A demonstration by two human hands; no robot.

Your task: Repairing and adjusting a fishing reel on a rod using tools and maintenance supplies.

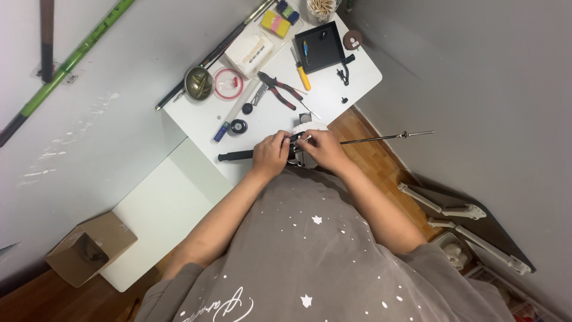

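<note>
Left hand (271, 154) closed around the black handle of a fishing rod (369, 139), fingers curled over the top. Right hand (322, 148) just beside it, fingers pinched narrow on something small and white at the rod's reel seat; what it is cannot be told. Reel (296, 156) hangs dark between the two hands, mostly hidden. Rod lies crosswise: butt end sticks out past the left hand, thin shaft runs out well past the right hand, off the edge of the white table (196, 119).

Just beyond the knuckles: a small black round part (238, 126). Farther out: red-handled pliers (277, 89), a yellow-handled knife (302, 75), a clear ring with red rim (228, 83), a metal bowl (198, 83). Farthest: a black tray (322, 45), a white tissue pack (249, 53).
</note>
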